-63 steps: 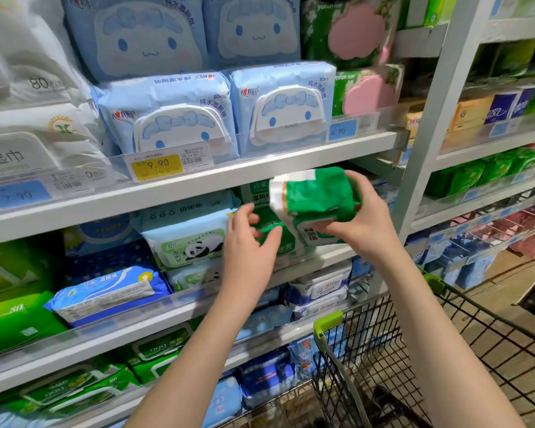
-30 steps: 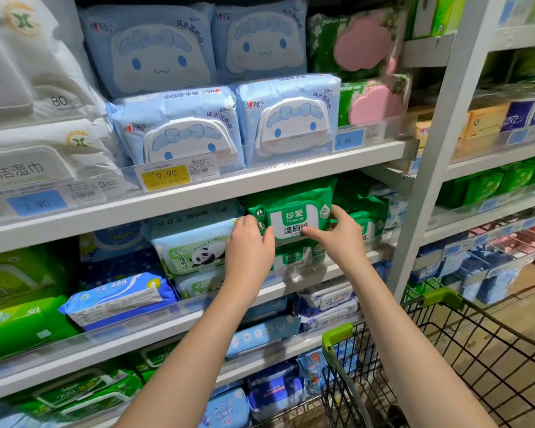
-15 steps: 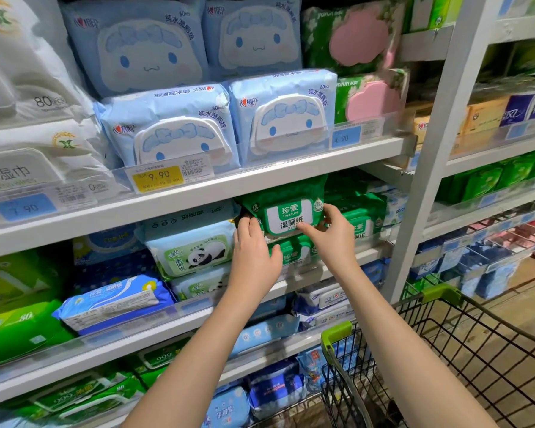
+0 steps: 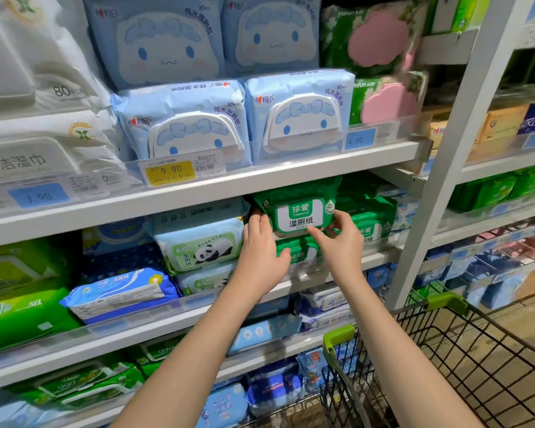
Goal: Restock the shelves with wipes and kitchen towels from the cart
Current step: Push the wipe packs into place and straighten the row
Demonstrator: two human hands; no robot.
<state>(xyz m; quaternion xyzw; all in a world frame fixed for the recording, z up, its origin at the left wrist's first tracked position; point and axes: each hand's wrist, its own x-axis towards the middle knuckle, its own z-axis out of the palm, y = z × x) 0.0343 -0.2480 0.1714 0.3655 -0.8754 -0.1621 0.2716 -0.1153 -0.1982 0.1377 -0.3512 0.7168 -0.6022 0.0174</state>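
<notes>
Nearest the camera, the cart [image 4: 476,381] stands at lower right, its green-capped rim just beside the shelving.

Both forearms reach up and away from it to the second shelf [image 4: 380,257].

Left hand [image 4: 260,257]: fingers straight and held together. The tips lie flat against the left edge of the green wipes pack [image 4: 303,208] and the thumb is spread underneath. The hand is wide and pressing, not gripping.

Right hand [image 4: 342,245]: narrow. Thumb and forefinger pinch the pack's lower right corner.

The green wipes pack stands label-forward on top of a lower green pack [image 4: 294,250]. It sits between the panda wipes [image 4: 198,248] on the left and further green packs [image 4: 371,217] on the right. Its upper edge lies close under the shelf above [image 4: 260,183].

Assessment: the step in hand appears to be seating and squaring this pack in its column. Recommended practice:
- Push with the flat left fingers, not the tips, so the soft wrapper does not buckle.
- Use the right pinch only to steer the corner.
- Keep the label upright and facing out.
- Set the pack back behind the clear front lip so it cannot tip forward.
- Align it with the pack beneath.

Risk: clearance under the upper shelf looks tight, and forcing the pack may crease its top or disturb the panda wipes.

Depth behind the pack cannot be determined.
</notes>
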